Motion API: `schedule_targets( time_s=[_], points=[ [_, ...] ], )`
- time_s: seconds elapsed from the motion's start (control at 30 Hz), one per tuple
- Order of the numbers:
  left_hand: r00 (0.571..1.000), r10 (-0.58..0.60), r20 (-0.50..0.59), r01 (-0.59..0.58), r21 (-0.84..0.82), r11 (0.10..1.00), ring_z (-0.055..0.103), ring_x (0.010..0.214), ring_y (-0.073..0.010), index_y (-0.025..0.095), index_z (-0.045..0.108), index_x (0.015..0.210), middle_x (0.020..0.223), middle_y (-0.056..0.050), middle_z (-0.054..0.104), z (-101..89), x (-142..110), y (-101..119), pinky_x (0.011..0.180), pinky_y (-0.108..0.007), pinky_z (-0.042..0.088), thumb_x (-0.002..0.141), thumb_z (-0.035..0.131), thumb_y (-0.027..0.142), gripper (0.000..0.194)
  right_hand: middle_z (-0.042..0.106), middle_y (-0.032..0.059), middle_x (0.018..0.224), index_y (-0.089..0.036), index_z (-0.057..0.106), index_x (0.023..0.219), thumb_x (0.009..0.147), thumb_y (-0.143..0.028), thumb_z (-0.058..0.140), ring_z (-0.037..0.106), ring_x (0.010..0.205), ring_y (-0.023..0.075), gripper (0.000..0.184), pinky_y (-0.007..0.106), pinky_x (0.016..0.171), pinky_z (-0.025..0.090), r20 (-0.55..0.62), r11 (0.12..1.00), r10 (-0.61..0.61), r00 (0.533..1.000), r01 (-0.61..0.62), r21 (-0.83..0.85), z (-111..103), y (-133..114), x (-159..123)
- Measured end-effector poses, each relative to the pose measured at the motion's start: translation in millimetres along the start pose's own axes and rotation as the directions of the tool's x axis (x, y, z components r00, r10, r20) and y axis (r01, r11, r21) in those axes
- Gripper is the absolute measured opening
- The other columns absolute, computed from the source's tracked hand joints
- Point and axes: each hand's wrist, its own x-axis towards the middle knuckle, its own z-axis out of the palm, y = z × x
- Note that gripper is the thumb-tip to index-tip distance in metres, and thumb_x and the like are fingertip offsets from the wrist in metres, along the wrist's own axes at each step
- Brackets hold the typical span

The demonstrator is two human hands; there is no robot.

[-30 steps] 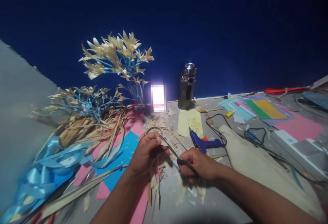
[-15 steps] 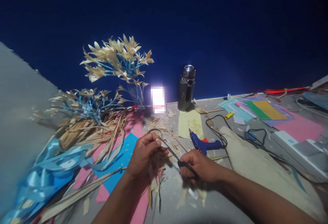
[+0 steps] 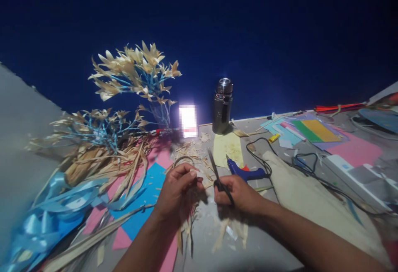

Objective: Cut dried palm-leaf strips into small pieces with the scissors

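Observation:
My left hand (image 3: 178, 190) is closed around a bunch of dried straw strips (image 3: 185, 230) that hang down below the fist onto the grey table (image 3: 273, 247). My right hand (image 3: 236, 194) grips black scissors (image 3: 216, 173), whose blades point up and away, clear of the straw. The two hands sit close together near the table's middle, above scattered straw cuttings (image 3: 230, 232).
Straw flowers on blue stems (image 3: 137, 69) and loose straw (image 3: 102, 160) lie at left, with blue ribbon (image 3: 46, 210) and pink and blue paper (image 3: 149, 185). A blue glue gun (image 3: 245, 173), metal flask (image 3: 222, 106), bright phone (image 3: 188, 121), coloured sheets (image 3: 314, 130) and power strip (image 3: 354, 176) stand beyond.
The scissors have swung from lying across toward the left hand to pointing upward. My right hand has shifted slightly left; the left hand keeps its hold on the straw.

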Motion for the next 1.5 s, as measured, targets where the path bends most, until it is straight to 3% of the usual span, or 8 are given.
schedule_targets(
  time_s=[0.2, 0.37, 0.57, 0.73, 1.0, 1.27, 1.37, 1.5],
  points=[
    [0.996, -0.068, 0.054, 0.066, 0.042, 0.997, 0.061, 0.052, -0.0122, 0.016, 0.063, 0.072, 0.059, -0.002, 0.068, 1.2, 1.9, -12.5, 0.055, -0.022, 0.049, 0.070, 0.082, 0.023, 0.020, 0.069, 0.0020, 0.085, -0.016, 0.063, 0.092, 0.060, -0.031, 0.089, 0.062, 0.069, 0.0128, 0.043, 0.024, 0.065, 0.048, -0.131, 0.970, -0.165, 0.978, 0.185, 0.160, -2.3, -0.7, 1.6],
    [0.993, -0.082, 0.086, 0.070, 0.129, 0.989, 0.060, 0.052, -0.0112, 0.015, 0.063, 0.070, 0.057, -0.002, 0.066, 1.4, 2.2, -21.6, 0.053, -0.020, 0.045, 0.073, 0.080, 0.028, 0.022, 0.064, -0.0012, 0.072, -0.015, 0.062, 0.084, 0.059, -0.026, 0.092, 0.059, 0.063, 0.0108, 0.041, 0.022, 0.061, 0.045, -0.155, 0.964, -0.206, 0.966, 0.227, 0.135, 0.3, -0.3, 1.6],
    [0.988, -0.058, 0.145, 0.058, 0.008, 0.998, 0.060, 0.057, -0.0122, 0.018, 0.065, 0.086, 0.069, -0.001, 0.068, 9.3, 1.7, -36.2, 0.058, -0.023, 0.047, 0.070, 0.084, 0.029, 0.028, 0.064, -0.0029, 0.066, -0.019, 0.054, 0.087, 0.063, -0.031, 0.090, 0.062, 0.049, 0.0150, 0.045, 0.028, 0.052, 0.052, -0.206, 0.894, -0.239, 0.949, 0.297, 0.334, 5.2, 5.4, 6.4],
    [0.995, -0.050, 0.083, 0.049, 0.015, 0.999, 0.051, 0.054, -0.0089, 0.016, 0.065, 0.078, 0.057, 0.002, 0.059, 12.8, -0.4, -46.3, 0.055, -0.019, 0.041, 0.073, 0.081, 0.025, 0.019, 0.063, -0.0034, 0.065, -0.018, 0.056, 0.083, 0.058, -0.030, 0.092, 0.061, 0.047, 0.0128, 0.045, 0.024, 0.048, 0.051, -0.304, 0.909, -0.240, 0.922, 0.323, 0.262, 7.5, 5.7, 7.6],
    [0.995, -0.096, 0.020, 0.097, -0.058, 0.994, 0.052, 0.057, -0.0084, 0.015, 0.063, 0.072, 0.067, 0.000, 0.063, 13.4, -0.4, -43.4, 0.056, -0.020, 0.041, 0.067, 0.081, 0.022, 0.021, 0.065, -0.0022, 0.071, -0.017, 0.058, 0.085, 0.059, -0.026, 0.090, 0.065, 0.058, 0.0140, 0.042, 0.026, 0.059, 0.055, -0.272, 0.940, -0.228, 0.935, 0.284, 0.188, 7.7, 7.9, 6.7],
    [0.985, -0.059, 0.160, -0.010, 0.403, 0.915, 0.055, 0.048, -0.0114, 0.018, 0.056, 0.065, 0.057, -0.001, 0.065, 4.9, -0.6, -29.2, 0.047, -0.021, 0.037, 0.073, 0.068, 0.020, 0.015, 0.063, -0.0031, 0.068, -0.017, 0.058, 0.095, 0.061, -0.028, 0.087, 0.061, 0.056, 0.0132, 0.046, 0.026, 0.058, 0.047, -0.133, 0.966, -0.161, 0.978, 0.184, 0.184, -4.4, -6.5, -0.7],
    [0.976, -0.078, 0.205, -0.017, 0.425, 0.905, 0.054, 0.046, -0.0115, 0.018, 0.055, 0.065, 0.053, 0.000, 0.063, 2.9, 0.4, -30.1, 0.049, -0.022, 0.040, 0.074, 0.067, 0.020, 0.015, 0.061, -0.0027, 0.071, -0.016, 0.062, 0.088, 0.059, -0.025, 0.088, 0.055, 0.060, 0.0106, 0.040, 0.023, 0.059, 0.043, -0.188, 0.974, -0.197, 0.962, 0.214, 0.074, -5.3, -6.4, -1.2],
    [0.986, -0.088, 0.144, 0.038, 0.321, 0.946, 0.052, 0.045, -0.0100, 0.018, 0.058, 0.071, 0.053, 0.001, 0.062, 2.7, 2.9, -32.1, 0.048, -0.020, 0.037, 0.072, 0.072, 0.021, 0.015, 0.059, -0.0022, 0.074, -0.017, 0.062, 0.086, 0.060, -0.027, 0.087, 0.052, 0.063, 0.0114, 0.037, 0.024, 0.059, 0.042, -0.296, 0.958, -0.243, 0.924, 0.276, 0.076, -2.4, -1.6, 0.4]
  ],
)
